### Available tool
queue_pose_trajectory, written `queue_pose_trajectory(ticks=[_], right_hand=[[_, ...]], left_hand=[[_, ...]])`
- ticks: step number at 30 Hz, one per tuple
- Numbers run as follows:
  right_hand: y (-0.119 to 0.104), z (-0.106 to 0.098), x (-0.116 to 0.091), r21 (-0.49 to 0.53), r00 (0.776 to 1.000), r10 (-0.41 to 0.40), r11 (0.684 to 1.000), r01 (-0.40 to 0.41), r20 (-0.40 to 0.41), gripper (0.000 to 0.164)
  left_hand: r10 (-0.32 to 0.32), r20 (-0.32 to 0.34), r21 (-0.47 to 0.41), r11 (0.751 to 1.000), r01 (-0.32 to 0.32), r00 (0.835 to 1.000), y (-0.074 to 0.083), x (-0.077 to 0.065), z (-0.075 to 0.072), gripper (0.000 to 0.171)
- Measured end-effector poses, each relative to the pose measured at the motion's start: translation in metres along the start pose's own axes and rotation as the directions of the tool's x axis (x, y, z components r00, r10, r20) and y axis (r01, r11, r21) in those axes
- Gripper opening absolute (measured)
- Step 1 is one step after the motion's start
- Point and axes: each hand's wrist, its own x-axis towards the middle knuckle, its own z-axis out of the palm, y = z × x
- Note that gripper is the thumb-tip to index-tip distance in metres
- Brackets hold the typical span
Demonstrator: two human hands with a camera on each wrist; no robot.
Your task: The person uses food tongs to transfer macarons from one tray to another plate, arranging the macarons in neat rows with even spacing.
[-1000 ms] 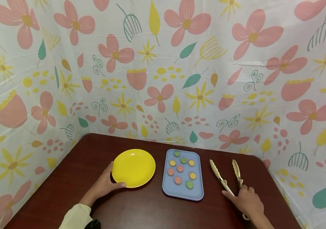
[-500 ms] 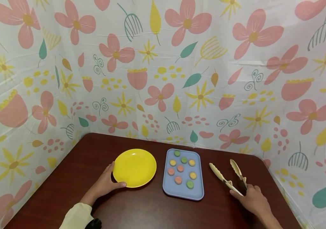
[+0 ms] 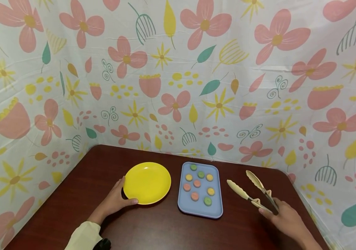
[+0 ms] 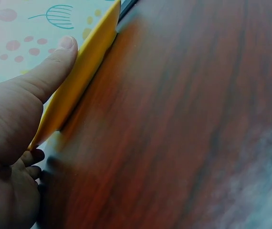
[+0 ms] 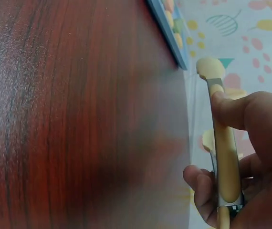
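Note:
At the left of the table, my left hand (image 3: 113,200) holds the edge of a round yellow plate (image 3: 147,183). The left wrist view has the thumb (image 4: 59,67) along the near face of the plate (image 4: 81,71), with curled fingertips low at its rim. Over on the right, my right hand (image 3: 285,218) grips cream-tipped metal tongs (image 3: 238,189), their two arms spread apart and heads pointing away to the left. In the right wrist view the thumb presses one cream handle of the tongs (image 5: 229,167), and fingers curl round the other side. Nothing sits between the tong heads.
Between the hands lies a blue rectangular tray (image 3: 213,210) with several small round green, yellow and pink pieces, like macarons (image 3: 194,197). The dark wooden table (image 3: 162,231) ends at a flower-printed cloth (image 3: 178,132) behind and at both sides.
My right hand has shifted right with the tongs, whose heads have swung leftward and lifted a little. The left hand and plate stay almost where they were.

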Motion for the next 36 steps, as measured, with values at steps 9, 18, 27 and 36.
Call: queue_pose_trajectory(ticks=[9, 18, 27, 36], right_hand=[[-0.013, -0.007, -0.015, 0.000, 0.993, -0.088, 0.996, 0.089, -0.082, 0.080], [-0.033, -0.010, -0.024, -0.004, 0.987, -0.144, 0.990, 0.144, -0.074, 0.081], [-0.048, -0.005, -0.032, 0.005, 0.973, -0.219, 0.975, 0.220, -0.065, 0.070], [-0.060, 0.002, -0.035, -0.040, 0.960, -0.270, 0.963, 0.268, -0.078, 0.058]], left_hand=[[0.015, -0.013, 0.002, 1.000, -0.015, 1.000, 0.001, -0.003, 0.000, 0.132], [0.001, -0.020, 0.023, 1.000, -0.001, 1.000, 0.002, -0.003, 0.001, 0.131], [0.006, -0.022, 0.024, 1.000, -0.006, 1.000, 0.002, -0.004, 0.001, 0.130], [-0.021, 0.000, 0.013, 1.000, 0.021, 1.000, 0.000, -0.002, 0.001, 0.130]])
